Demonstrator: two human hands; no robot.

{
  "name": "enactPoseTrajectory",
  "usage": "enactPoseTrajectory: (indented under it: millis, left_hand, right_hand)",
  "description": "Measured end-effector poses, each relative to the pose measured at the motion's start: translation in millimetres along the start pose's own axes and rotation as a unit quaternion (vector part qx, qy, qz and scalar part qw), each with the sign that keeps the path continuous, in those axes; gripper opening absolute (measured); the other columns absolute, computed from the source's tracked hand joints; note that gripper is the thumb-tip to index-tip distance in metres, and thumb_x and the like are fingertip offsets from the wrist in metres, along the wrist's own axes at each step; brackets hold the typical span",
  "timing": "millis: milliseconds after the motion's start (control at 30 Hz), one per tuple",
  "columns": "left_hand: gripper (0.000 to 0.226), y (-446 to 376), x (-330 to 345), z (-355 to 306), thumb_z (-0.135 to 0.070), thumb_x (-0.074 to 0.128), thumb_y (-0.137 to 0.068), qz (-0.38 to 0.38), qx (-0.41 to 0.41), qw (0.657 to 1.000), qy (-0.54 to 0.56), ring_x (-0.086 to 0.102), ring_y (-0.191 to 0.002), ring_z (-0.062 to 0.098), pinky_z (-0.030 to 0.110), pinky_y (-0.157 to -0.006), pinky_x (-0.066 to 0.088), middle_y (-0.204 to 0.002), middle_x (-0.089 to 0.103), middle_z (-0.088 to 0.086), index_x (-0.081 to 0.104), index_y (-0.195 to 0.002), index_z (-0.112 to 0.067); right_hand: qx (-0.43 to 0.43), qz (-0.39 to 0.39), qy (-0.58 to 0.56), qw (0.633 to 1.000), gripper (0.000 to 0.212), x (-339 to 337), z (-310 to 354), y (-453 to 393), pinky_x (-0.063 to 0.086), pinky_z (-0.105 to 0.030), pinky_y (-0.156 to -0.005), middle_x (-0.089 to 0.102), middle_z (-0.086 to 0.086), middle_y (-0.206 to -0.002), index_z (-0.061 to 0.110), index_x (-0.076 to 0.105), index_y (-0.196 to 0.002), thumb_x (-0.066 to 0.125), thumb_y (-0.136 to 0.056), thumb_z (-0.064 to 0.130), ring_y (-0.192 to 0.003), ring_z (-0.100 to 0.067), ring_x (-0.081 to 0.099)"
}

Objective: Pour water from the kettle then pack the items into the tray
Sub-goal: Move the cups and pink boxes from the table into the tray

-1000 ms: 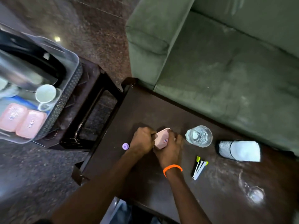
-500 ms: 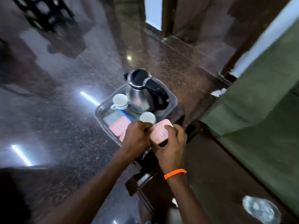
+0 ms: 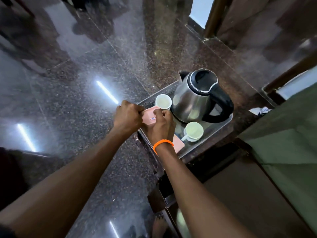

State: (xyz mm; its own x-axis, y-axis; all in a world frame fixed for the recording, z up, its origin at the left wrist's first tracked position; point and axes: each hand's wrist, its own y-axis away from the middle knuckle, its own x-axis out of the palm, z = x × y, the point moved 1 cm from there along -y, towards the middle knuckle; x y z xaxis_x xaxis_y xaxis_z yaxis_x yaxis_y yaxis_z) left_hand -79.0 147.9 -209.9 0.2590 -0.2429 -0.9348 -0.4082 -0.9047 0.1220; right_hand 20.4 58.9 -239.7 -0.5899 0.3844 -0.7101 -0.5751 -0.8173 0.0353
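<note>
Over the near-left corner of the tray (image 3: 221, 129), a small pink box (image 3: 150, 117) is held between both hands. The left hand (image 3: 127, 118) is closed into a fist on the box's left edge, and the right hand (image 3: 161, 126), marked by an orange wristband (image 3: 163, 144), is curled over its right side, so each grip is shut on the box with no gap visible. Whether the box already rests on the tray floor cannot be told, since the hands cover its underside.

Just beyond the right grip a white cup (image 3: 163, 101) stands, and past it the steel kettle (image 3: 197, 97) is seated upright in the tray. To the right of that grip a second white cup (image 3: 193, 131) is set, and another pink box (image 3: 177, 144) is glimpsed below the wrist.

The pouring appears finished, and the packing step is judged to be in hand. For the next move, the box should be lowered flat into the free space beside the other pink box, clear of the near cup, and both grips loosened only once it is supported.
</note>
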Motion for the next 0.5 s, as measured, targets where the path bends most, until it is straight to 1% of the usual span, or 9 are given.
enactPoseTrajectory:
  millis: [67, 133, 233, 300, 367, 433, 500]
  left_hand:
    - [0.029, -0.3, 10.0, 0.2, -0.024, 0.069, -0.085, -0.010, 0.021, 0.999, -0.024, 0.053, -0.116, 0.037, 0.044, -0.092, 0.044, -0.105, 0.074, 0.015, 0.079, -0.111, -0.029]
    - [0.031, 0.6, 18.1, -0.5, -0.023, 0.069, -0.083, -0.012, 0.023, 0.999, -0.041, 0.047, -0.118, 0.035, 0.045, -0.093, 0.039, -0.108, 0.076, 0.009, 0.078, -0.113, -0.028]
    - [0.033, 2.3, 21.3, 0.2, -0.024, 0.068, -0.083, -0.007, 0.004, 0.999, -0.039, 0.046, -0.118, 0.036, 0.046, -0.092, 0.038, -0.107, 0.076, 0.011, 0.078, -0.114, -0.026]
    - [0.032, 6.2, 19.5, -5.6, -0.026, 0.067, -0.083, -0.006, 0.009, 0.999, -0.035, 0.048, -0.116, 0.040, 0.047, -0.091, 0.041, -0.105, 0.074, 0.015, 0.078, -0.113, -0.023]
    - [0.036, 18.3, 18.9, -19.2, -0.029, 0.063, -0.081, -0.050, 0.017, 0.999, -0.010, 0.049, -0.116, 0.043, 0.049, -0.090, 0.043, -0.110, 0.070, 0.017, 0.076, -0.114, -0.021]
    - [0.040, 41.8, 20.7, -38.5, -0.023, 0.062, -0.082, -0.114, 0.029, 0.992, 0.037, 0.050, -0.120, 0.043, 0.051, -0.094, 0.042, -0.121, 0.067, 0.015, 0.072, -0.120, -0.019]
    - [0.039, 76.7, 31.0, -67.2, -0.017, 0.065, -0.085, -0.159, 0.069, 0.981, 0.091, 0.053, -0.117, 0.044, 0.051, -0.097, 0.044, -0.124, 0.066, 0.016, 0.070, -0.124, -0.014]
  right_hand:
    - [-0.021, 0.018, 0.059, 0.998, 0.052, 6.3, -9.8, -2.1, 0.041, -0.044, -0.102, 0.064, -0.006, -0.124, 0.023, 0.068, -0.123, 0.081, -0.076, 0.040, -0.116, -0.030, 0.060]
    - [-0.027, 0.040, 0.098, 0.994, 0.050, 9.1, -15.7, -3.2, 0.035, -0.041, -0.105, 0.064, 0.001, -0.136, 0.028, 0.066, -0.131, 0.076, -0.084, 0.037, -0.124, -0.024, 0.059]
    - [-0.026, 0.066, 0.121, 0.990, 0.046, 4.9, -14.4, -5.7, 0.035, -0.042, -0.107, 0.062, 0.007, -0.141, 0.032, 0.064, -0.134, 0.067, -0.088, 0.038, -0.130, -0.020, 0.056]
    - [-0.041, 0.075, 0.127, 0.988, 0.043, -5.5, -10.9, -5.5, 0.035, -0.041, -0.108, 0.060, 0.006, -0.144, 0.030, 0.066, -0.131, 0.065, -0.090, 0.038, -0.134, -0.020, 0.053]
    - [-0.054, 0.040, 0.090, 0.994, 0.039, -22.5, -11.5, 5.2, 0.037, -0.042, -0.105, 0.064, -0.001, -0.140, 0.024, 0.070, -0.128, 0.069, -0.089, 0.033, -0.131, -0.026, 0.056]
    - [-0.060, -0.029, 0.031, 0.997, 0.038, -42.2, -17.4, 26.6, 0.040, -0.045, -0.103, 0.068, -0.010, -0.132, 0.015, 0.073, -0.125, 0.072, -0.088, 0.026, -0.124, -0.033, 0.060]
    - [-0.046, -0.092, 0.000, 0.995, 0.038, -69.6, -35.9, 59.0, 0.043, -0.046, -0.105, 0.067, -0.014, -0.134, 0.012, 0.073, -0.126, 0.071, -0.090, 0.023, -0.125, -0.035, 0.061]
